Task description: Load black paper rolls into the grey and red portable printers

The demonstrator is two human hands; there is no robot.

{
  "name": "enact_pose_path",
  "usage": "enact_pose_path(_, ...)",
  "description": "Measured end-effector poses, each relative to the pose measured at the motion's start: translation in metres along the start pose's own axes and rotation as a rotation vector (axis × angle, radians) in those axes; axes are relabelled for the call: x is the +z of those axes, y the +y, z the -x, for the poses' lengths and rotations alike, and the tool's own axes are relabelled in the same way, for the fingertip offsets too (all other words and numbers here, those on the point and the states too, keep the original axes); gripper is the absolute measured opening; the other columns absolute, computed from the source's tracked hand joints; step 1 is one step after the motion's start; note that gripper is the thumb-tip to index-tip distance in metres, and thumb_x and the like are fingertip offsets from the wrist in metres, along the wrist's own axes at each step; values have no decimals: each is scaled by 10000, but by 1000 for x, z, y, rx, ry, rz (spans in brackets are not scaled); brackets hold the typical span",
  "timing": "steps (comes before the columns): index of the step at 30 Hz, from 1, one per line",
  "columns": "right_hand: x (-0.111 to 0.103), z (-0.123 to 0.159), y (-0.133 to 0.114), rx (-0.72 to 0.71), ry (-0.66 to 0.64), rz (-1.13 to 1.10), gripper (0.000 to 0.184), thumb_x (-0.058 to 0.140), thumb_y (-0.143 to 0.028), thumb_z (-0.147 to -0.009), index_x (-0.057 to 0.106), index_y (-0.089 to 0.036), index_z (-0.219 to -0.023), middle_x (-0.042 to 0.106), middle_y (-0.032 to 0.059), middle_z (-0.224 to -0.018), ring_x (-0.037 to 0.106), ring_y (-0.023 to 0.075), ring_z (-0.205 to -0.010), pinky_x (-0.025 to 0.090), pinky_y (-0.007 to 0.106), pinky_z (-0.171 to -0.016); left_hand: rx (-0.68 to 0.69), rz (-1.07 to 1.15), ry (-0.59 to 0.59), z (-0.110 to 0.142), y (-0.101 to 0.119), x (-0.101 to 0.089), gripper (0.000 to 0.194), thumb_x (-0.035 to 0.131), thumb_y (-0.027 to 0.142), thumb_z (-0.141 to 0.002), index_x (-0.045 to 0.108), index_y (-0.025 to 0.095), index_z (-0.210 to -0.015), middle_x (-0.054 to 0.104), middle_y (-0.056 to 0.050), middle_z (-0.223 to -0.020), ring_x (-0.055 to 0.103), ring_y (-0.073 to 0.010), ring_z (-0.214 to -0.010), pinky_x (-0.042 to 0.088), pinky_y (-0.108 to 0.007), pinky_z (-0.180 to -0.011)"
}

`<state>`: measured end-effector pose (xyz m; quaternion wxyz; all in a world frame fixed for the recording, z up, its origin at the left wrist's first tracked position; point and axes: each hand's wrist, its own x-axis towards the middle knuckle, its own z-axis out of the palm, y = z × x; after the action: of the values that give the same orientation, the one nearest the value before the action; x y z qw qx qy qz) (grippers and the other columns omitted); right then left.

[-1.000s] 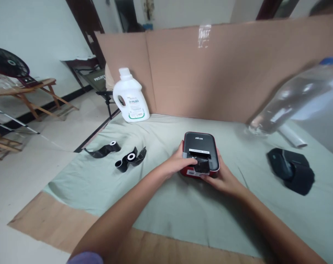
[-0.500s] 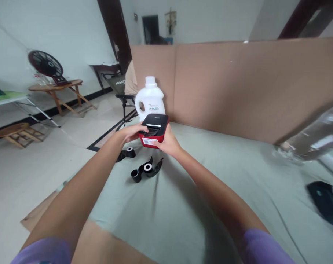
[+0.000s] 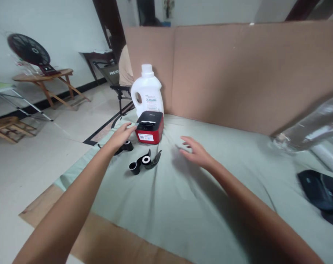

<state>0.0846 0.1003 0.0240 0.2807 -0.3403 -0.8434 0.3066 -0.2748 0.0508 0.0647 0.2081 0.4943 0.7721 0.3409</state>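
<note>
The small red printer with a black top [image 3: 150,126] rests on the pale green cloth [image 3: 169,205], directly in front of a white jug-shaped bottle [image 3: 147,90]. At the printer's left side is my left hand [image 3: 122,136], its fingers stretched toward the casing; whether they touch it I cannot tell. My right hand [image 3: 195,151] hovers over the cloth to the right of the printer, fingers apart and holding nothing. In front of the printer lie black ribbon rolls [image 3: 146,160] with loose ends. Another black roll [image 3: 128,146] sits partly behind my left hand.
A tall cardboard panel [image 3: 224,77] stands behind the bottle. On the right are a clear plastic-wrapped bundle [image 3: 312,126] and a black device [image 3: 320,194]. To the left, a fan [image 3: 29,49] stands on a wooden table. A person [image 3: 125,66] sits partly hidden behind the panel.
The printer, held in both hands before, now stands on the cloth by the bottle. My right hand has let go and moved right; my left hand has moved slightly left off its top.
</note>
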Motion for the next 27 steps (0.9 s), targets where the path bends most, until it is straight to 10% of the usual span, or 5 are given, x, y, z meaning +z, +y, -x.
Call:
enact_pose_path(7, -180, 216, 73, 365, 428, 658, 555, 488, -690, -913, 660, -261, -1222, 645, 253, -1246, 625, 436, -1208, 474, 650, -1024, 108, -622, -76, 33, -25, -6, 529, 518, 623, -900, 700, 264, -1243, 725, -131, -1283, 622, -395, -1248, 198, -609, -1207)
enact_pose_path(12, -236, 301, 106, 826, 734, 793, 679, 761, -811, -617, 685, -365, -1124, 602, 306, -1216, 419, 582, -1374, 404, 773, -921, 201, -848, -58, 51, -27, -2, 505, 435, 594, -956, 689, 240, -1211, 784, -93, -1009, 695, -324, -1049, 260, -539, -1177)
enact_pose_path(17, -248, 296, 95, 1187, 388, 667, 1123, 708, -771, -694, 372, -148, -1565, 575, 397, -1274, 630, 566, -1159, 513, 664, -803, 183, -845, -22, 67, -19, -4, 494, 484, 587, -949, 641, 260, -1285, 768, -83, -1129, 666, -340, -1115, 271, -608, -1154)
enact_pose_path(23, -231, 247, 55, 1194, 220, 718, 1042, 686, -660, -809, 308, -132, -1623, 612, 369, -1260, 674, 479, -1133, 526, 498, -758, 387, -346, 491, 105, 43, 28, 391, 478, 427, -969, 635, 197, -1243, 680, -124, -1293, 586, -303, -1269, 401, -465, -1116)
enact_pose_path(27, -173, 187, 2, 957, 124, 680, 1016, 677, -655, -800, 304, -173, -1614, 632, 266, -1227, 703, 420, -1019, 548, 487, -796, 635, -259, 28, 148, 84, 107, 370, 466, 382, -981, 679, 186, -1212, 721, -122, -1231, 640, -292, -1197, 426, -444, -1111)
